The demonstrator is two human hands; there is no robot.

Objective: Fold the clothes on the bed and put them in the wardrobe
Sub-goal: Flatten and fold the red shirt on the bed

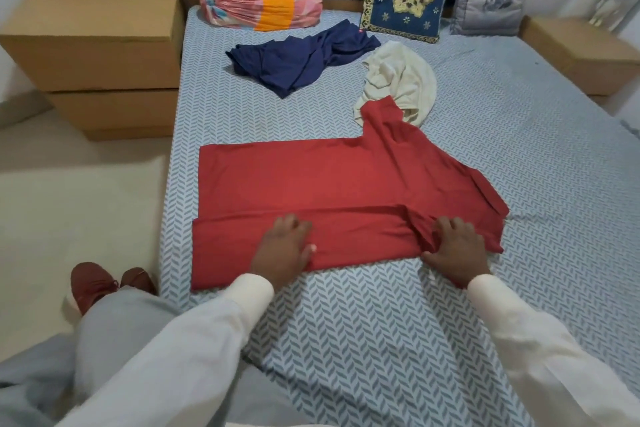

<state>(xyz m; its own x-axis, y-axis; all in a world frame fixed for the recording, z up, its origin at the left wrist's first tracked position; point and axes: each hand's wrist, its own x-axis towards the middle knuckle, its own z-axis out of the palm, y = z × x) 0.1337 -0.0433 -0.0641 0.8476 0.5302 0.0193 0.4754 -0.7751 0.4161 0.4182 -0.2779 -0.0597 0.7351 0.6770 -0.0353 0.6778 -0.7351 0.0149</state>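
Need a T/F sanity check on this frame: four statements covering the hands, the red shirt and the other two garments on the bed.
1. The left hand and right hand both rest on the red shirt near its closest edge. True.
2. The navy garment is neatly folded. False: it lies crumpled.
3. A sleeve of the red shirt overlaps the cream garment. True.
4. The cream garment lies left of the navy garment. False: it lies to its right.

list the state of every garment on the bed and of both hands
red cotton shirt, spread flat, near edge folded over, far sleeve overlapping cream white garment
navy blue garment, crumpled, unfolded
cream white garment, crumpled, unfolded
left hand, pressing on the shirt's folded strip
right hand, resting on the bunched near sleeve
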